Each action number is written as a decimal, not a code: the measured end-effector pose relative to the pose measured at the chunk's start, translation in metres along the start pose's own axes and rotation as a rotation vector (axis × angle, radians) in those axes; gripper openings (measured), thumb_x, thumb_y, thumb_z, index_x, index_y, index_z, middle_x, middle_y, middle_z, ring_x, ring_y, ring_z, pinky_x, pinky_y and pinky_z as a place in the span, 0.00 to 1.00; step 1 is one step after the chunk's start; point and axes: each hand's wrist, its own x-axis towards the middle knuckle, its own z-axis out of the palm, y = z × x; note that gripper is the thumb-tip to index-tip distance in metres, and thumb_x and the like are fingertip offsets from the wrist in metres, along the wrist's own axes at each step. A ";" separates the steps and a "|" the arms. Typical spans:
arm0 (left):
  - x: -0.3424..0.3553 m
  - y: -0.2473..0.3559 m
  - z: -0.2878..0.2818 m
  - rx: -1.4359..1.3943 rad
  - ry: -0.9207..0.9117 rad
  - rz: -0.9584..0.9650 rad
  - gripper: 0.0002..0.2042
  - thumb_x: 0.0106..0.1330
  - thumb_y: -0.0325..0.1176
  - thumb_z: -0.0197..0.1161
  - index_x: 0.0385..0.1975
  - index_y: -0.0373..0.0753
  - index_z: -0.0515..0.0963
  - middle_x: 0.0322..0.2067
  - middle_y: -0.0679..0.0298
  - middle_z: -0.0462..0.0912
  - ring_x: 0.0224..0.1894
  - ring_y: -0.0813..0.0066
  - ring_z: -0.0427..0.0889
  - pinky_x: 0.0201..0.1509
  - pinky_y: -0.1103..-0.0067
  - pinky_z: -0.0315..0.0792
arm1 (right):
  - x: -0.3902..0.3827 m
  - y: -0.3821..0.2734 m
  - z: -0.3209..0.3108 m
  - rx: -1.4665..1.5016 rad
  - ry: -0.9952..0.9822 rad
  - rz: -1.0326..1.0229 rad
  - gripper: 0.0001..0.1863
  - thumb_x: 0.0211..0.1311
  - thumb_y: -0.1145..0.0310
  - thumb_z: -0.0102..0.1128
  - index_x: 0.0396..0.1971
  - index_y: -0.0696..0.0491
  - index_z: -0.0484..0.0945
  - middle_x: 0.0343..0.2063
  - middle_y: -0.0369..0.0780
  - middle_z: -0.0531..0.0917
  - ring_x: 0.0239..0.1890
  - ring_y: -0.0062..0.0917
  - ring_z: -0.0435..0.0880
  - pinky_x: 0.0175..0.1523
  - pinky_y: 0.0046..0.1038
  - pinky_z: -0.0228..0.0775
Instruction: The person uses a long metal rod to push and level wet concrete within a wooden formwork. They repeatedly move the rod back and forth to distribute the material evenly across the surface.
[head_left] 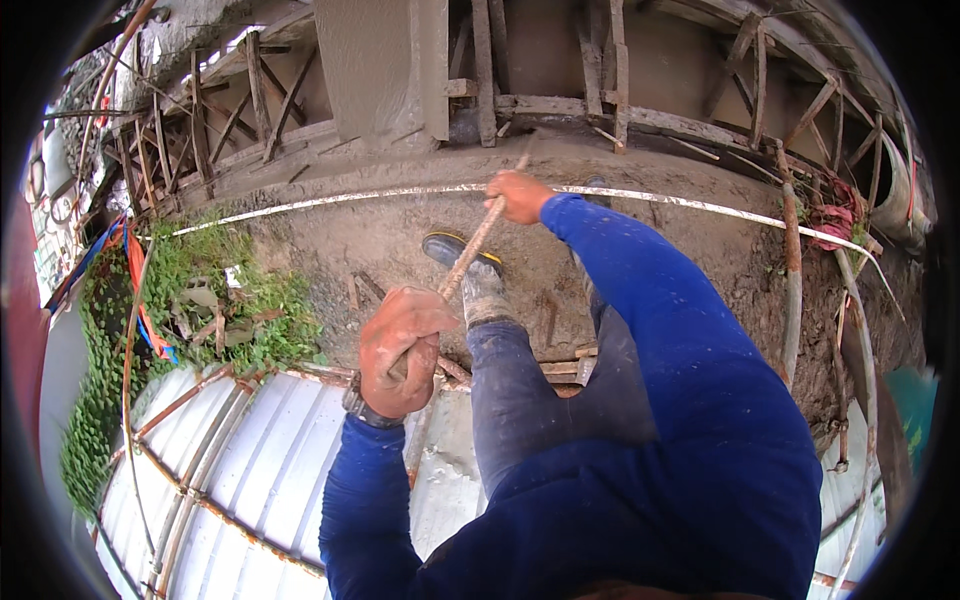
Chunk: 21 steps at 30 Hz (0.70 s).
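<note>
A long tan pole [470,254], rough and mud-coated, slants away from me between my hands. My left hand [402,348] is closed round its near part, just in front of my body. Farther along, my right hand [520,196] grips the same pole with the arm stretched forward. The pole's far end blurs near the muddy ground by the timber frame, so what sits there, if anything, cannot be made out. A thin white strip [330,203] crosses the scene beside my right hand. Below the pole is my dark boot [462,250] with a yellow edge.
Timber bracing [487,75] and a smooth grey slab [375,70] stand ahead. Corrugated metal sheets [270,470] with rusty bars lie at left and behind. Green weeds [262,300] grow at left. An upright pole [791,270] and a red cloth [835,222] are at right.
</note>
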 end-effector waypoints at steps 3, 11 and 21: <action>-0.023 -0.017 -0.008 -0.050 0.071 -0.162 0.08 0.72 0.27 0.58 0.38 0.32 0.83 0.38 0.54 0.85 0.43 0.62 0.83 0.49 0.67 0.76 | -0.026 0.002 0.003 -0.063 -0.101 0.105 0.13 0.62 0.59 0.63 0.39 0.51 0.87 0.36 0.49 0.87 0.46 0.49 0.86 0.55 0.50 0.76; -0.024 0.042 -0.094 -0.099 0.173 -0.091 0.11 0.77 0.39 0.59 0.43 0.40 0.84 0.28 0.63 0.81 0.36 0.70 0.79 0.43 0.70 0.71 | -0.035 -0.115 -0.049 -0.020 -0.007 0.109 0.12 0.68 0.59 0.60 0.39 0.51 0.87 0.36 0.48 0.87 0.46 0.47 0.84 0.56 0.48 0.73; -0.014 -0.002 -0.039 0.051 -0.001 -0.011 0.07 0.71 0.27 0.58 0.39 0.35 0.84 0.35 0.56 0.87 0.38 0.62 0.83 0.45 0.67 0.74 | 0.031 -0.045 0.010 0.046 -0.042 -0.035 0.15 0.69 0.56 0.61 0.36 0.53 0.85 0.38 0.48 0.86 0.49 0.48 0.82 0.57 0.49 0.73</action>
